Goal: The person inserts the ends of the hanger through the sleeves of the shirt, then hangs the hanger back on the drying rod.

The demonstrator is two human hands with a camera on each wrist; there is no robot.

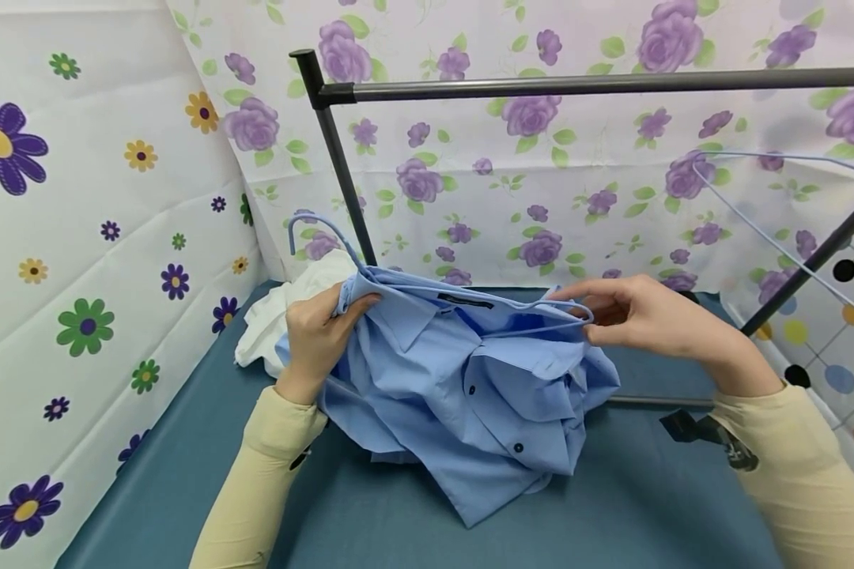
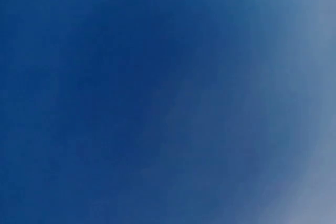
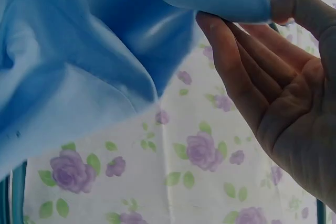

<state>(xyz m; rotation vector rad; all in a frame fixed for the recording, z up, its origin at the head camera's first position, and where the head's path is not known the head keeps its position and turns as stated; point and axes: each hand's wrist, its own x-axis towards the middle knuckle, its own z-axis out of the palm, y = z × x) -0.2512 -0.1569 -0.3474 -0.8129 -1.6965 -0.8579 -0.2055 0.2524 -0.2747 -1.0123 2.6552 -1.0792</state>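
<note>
Inside the blue shirt [image 1: 427,371], its hanger [image 1: 345,242] is partly hidden.

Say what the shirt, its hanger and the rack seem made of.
Shirt: thin matte cloth, perhaps cotton blend, given its soft creases. Hanger: smooth, probably plastic or coated wire, being slim and evenly blue. Rack: likely metal tube, satin grey, showing faint sheen.
</note>
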